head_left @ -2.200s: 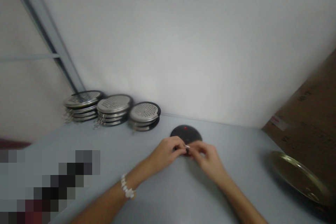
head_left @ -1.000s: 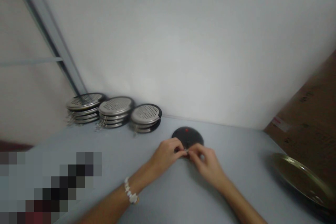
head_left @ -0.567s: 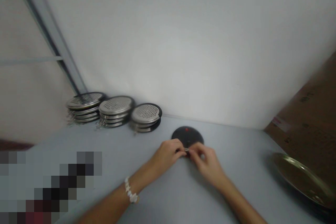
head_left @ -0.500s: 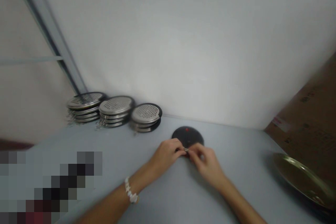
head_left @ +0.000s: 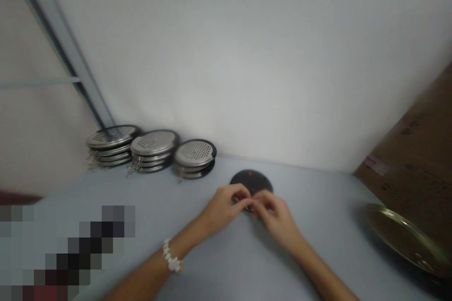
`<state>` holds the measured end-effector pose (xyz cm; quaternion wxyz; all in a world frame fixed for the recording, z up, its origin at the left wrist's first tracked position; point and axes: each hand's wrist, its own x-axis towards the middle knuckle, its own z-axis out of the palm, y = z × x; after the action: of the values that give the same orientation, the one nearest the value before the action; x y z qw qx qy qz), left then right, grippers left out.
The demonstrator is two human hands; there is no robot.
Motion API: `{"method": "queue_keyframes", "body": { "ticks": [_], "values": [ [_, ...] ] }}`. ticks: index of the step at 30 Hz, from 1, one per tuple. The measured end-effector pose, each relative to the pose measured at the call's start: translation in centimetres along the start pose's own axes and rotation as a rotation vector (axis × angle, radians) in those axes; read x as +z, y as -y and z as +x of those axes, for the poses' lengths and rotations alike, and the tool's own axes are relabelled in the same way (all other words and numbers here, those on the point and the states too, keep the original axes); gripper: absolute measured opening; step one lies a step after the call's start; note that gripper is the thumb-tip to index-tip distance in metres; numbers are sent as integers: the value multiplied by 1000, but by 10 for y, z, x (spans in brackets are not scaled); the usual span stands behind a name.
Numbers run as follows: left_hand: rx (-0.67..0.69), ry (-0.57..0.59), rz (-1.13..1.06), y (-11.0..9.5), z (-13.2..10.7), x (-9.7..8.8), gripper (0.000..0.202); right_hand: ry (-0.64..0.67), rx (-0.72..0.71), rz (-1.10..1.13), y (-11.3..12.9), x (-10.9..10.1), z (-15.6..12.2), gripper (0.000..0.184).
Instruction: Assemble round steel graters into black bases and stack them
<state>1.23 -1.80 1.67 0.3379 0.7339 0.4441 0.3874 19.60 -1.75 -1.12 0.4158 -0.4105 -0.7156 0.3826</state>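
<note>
A round black disc [head_left: 251,179] with a small red spot lies on the grey table, its near edge partly covered by my fingers. My left hand [head_left: 226,203], a white bracelet at its wrist, is pinched closed over that near edge. Its fingertips meet those of my right hand [head_left: 277,211], which is pinched too. Between them is something tiny, too small and blurred to name. To the left stand three stacks of round perforated metal discs with black rims: a far-left stack [head_left: 113,137], a middle stack [head_left: 154,143] and a shorter near stack [head_left: 195,153]. Small metal chains hang from their front edges.
At the right edge rests a large shiny gold-toned round pan or tray [head_left: 402,240]. Behind it leans a brown cardboard box [head_left: 420,150]. A pale wall [head_left: 247,66] closes off the table's back, and a metal post [head_left: 70,56] rises at left.
My left fingertips have shifted slightly and a small metal piece visible between my hands is now mostly hidden. The view has drifted a little; the stacks and disc stay in place.
</note>
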Motion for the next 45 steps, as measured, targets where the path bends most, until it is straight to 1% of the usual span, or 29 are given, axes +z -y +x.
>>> {"method": "queue_keyframes", "body": {
  "ticks": [2, 5, 7, 9, 12, 13, 15, 17, 19, 22, 25, 27, 30, 32, 34, 37, 39, 41, 45],
  "values": [
    [-3, 6, -22, 0, 0, 0, 10, -1, 10, 3, 0, 0, 0, 28],
    [-15, -21, -46, 2, 1, 2, 8, -13, 25, -4, 2, 0, 0, 27],
    [-24, -41, -81, 3, 1, 3, 7, -21, 28, -29, 3, 0, -1, 24],
    [-40, -57, -141, 4, 0, 6, 7, -22, -3, -60, 4, 3, -2, 19],
    [-71, -24, -290, 3, -2, 9, 7, 12, -91, -68, 5, 7, -4, 31],
    [-73, -4, -322, 3, -2, 9, 8, 31, -106, -62, 6, 8, -5, 31],
    [-61, 10, -312, 2, -2, 9, 7, 47, -98, -74, 6, 8, -5, 24],
    [-51, -22, -238, 3, -1, 7, 6, 23, -73, -119, 6, 6, -4, 19],
    [-61, -68, -197, 5, 1, 6, 8, -13, -58, -158, 6, 1, -2, 21],
    [-95, -85, -250, 10, 3, 6, 12, -23, -54, -183, 5, -5, 0, 23],
    [-134, -63, -319, 15, 4, 8, 14, 15, -102, -234, 3, -9, 2, 22],
    [-161, -37, -335, 18, 4, 10, 12, 69, -140, -271, 2, -11, 2, 21],
    [-216, 3, -369, 22, 5, 13, 10, 143, -155, -304, 3, -14, 1, 19],
    [-246, 11, -402, 24, 5, 15, 9, 161, -154, -318, 3, -16, 1, 17],
    [-239, 17, -410, 23, 4, 16, 9, 159, -156, -326, 3, -18, 1, 17],
    [-172, 29, -376, 20, 4, 16, 12, 151, -145, -346, 0, -22, 3, 23],
    [-132, 18, -297, 18, 3, 17, 12, 155, -146, -387, -3, -24, 5, 26],
    [-94, -9, -167, 17, 3, 18, 9, 172, -179, -440, -6, -24, 7, 25],
    [32, -65, 111, 19, 3, 19, 11, 207, -259, -501, -11, -23, 11, 24]
  ]
}}
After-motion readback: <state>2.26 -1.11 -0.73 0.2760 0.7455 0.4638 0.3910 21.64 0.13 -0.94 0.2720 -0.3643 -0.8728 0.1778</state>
